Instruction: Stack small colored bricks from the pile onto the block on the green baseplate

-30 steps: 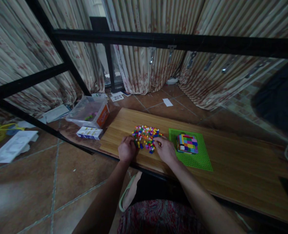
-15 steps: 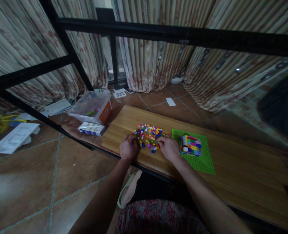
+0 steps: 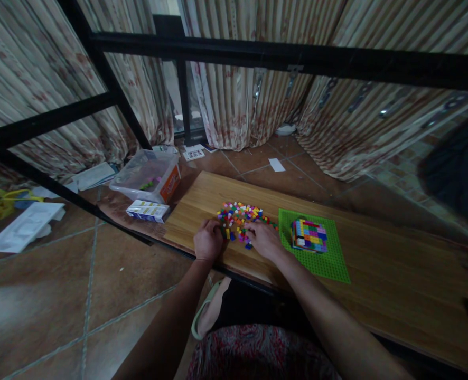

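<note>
Loose small building bricks [image 3: 240,210] of many colours lie scattered on a wooden board. At the pile's left edge rests my left hand [image 3: 209,239], its fingers curled together; whatever they hold is hidden. My right hand [image 3: 263,238] reaches over the pile's right side, fingers stretched out and slightly bent among the bricks. To the right of it lies a green studded baseplate [image 3: 335,266]. On the plate stands a boxy multicoloured brick build [image 3: 309,236], touched by neither hand.
The wooden board [image 3: 396,274] runs far to the right. Beyond its left end are a clear plastic tub [image 3: 139,174] with a few pieces inside and a small carton [image 3: 148,210]. A black metal frame [image 3: 234,50] crosses before the curtains. White packaging [image 3: 22,227] lies at left.
My right hand has moved left, further over the bricks, uncovering some at the pile's right edge. My left hand has stayed nearly in place.
</note>
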{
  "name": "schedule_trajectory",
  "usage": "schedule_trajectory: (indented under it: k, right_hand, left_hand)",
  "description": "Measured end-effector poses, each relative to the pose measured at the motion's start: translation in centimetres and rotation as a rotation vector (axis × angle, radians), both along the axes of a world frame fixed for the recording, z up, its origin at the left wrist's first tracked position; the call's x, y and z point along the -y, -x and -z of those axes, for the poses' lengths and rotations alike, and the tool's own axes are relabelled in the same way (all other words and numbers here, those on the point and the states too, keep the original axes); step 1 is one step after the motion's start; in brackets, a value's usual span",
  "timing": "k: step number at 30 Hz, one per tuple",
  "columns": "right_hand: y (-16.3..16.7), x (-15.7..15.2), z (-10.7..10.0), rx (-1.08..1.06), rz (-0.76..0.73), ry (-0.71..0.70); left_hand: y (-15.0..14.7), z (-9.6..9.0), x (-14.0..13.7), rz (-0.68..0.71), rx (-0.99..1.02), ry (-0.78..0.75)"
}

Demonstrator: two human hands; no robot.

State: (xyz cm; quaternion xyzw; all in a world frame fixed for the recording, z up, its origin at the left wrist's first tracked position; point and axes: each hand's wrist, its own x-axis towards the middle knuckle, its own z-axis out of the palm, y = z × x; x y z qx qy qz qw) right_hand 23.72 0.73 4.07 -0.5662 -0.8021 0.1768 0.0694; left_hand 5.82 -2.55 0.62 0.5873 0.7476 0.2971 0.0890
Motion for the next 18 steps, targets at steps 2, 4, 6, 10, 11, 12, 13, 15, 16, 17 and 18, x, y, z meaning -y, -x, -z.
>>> schedule_trajectory:
  k: [2,4,6,10,11,12,13,15,16,17,18]
  right_hand:
    - [0.0,0.1,-0.2,0.038,0.011,0.025]
    - [0.3,0.2,-0.4,0.062,0.033,0.039]
    - [0.6,0.3,-0.5,0.077,0.057,0.038]
    - [1.2,0.4,-0.6,0.096,0.067,0.026]
    - [1.3,0.4,-0.5,0.101,0.064,0.021]
    - [1.3,0.4,-0.5,0.103,0.06,0.013]
    - [1.3,0.5,-0.5,0.102,0.054,0.005]
    - [1.0,0.6,-0.5,0.084,0.043,-0.003]
    - [0.8,0.6,-0.5,0.064,0.039,-0.001]
    - [0.6,0.7,-0.5,0.041,0.033,0.006]
    - [0.4,0.8,-0.5,0.018,0.02,0.013]
  left_hand:
    - [0.0,0.0,0.0,-0.006,0.0,-0.004]
    - [-0.1,0.0,0.0,-0.01,-0.003,-0.012]
    - [0.0,0.1,0.0,-0.01,-0.008,-0.018]
    - [0.1,0.4,0.0,0.0,-0.019,-0.032]
    - [0.1,0.4,-0.1,0.003,-0.02,-0.04]
    - [0.2,0.5,-0.1,0.007,-0.021,-0.048]
    - [0.2,0.5,-0.1,0.008,-0.021,-0.054]
    - [0.2,0.5,-0.1,0.012,-0.02,-0.06]
    - [0.2,0.5,-0.1,0.011,-0.019,-0.059]
    - [0.2,0.4,-0.1,0.009,-0.02,-0.057]
    - [0.1,0.4,-0.1,0.007,-0.02,-0.056]
